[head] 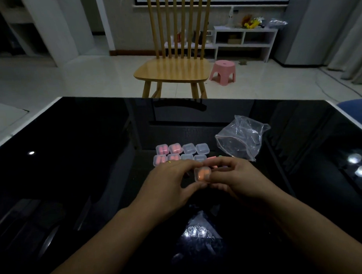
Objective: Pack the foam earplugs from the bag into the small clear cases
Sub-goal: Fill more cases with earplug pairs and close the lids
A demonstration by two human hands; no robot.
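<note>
You face a glossy black table (74,161) filling the lower frame, catching bright lamp reflections at right; past its far edge at upper centre stands a wooden slat-back chair (171,69) on pale tiled floor (71,79). Just right of it sits a pink stool (223,71); behind, a low white shelf unit (244,37); grey curtains (347,38) hang upper right.

Nine cases (202,173), one bag (241,137).
</note>
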